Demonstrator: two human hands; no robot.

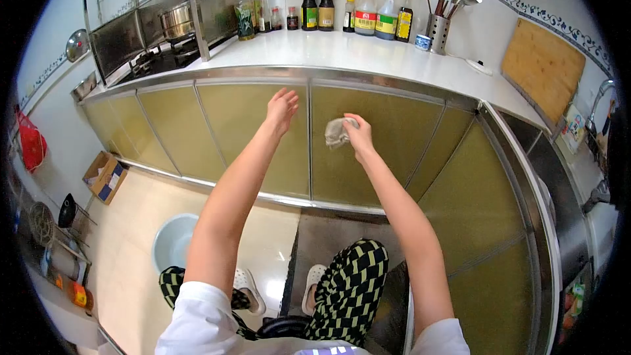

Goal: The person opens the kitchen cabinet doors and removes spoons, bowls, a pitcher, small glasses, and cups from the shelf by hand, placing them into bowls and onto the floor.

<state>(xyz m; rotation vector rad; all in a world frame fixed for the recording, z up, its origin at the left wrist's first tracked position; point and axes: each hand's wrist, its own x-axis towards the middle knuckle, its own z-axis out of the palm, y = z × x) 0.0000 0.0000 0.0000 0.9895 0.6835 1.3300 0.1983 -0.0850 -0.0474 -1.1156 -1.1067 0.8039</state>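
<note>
My right hand [359,135] pinches a bunched, light grey cloth [337,133], held in the air in front of the yellowish cabinet doors [374,158]. Some of the cloth hangs down past the fingers. To its left, my left hand [283,109] is raised with loosely extended fingers and nothing in it. Both hands are below the front edge of the white countertop [296,51]. Whether either hand touches a cabinet door, I cannot tell.
Several sauce bottles [365,13] line the back of the counter, beside a utensil holder [438,33] and a cutting board [544,69]. A pot [177,23] sits on the stove at left. On the floor are a light blue basin [172,240] and a cardboard box [105,177].
</note>
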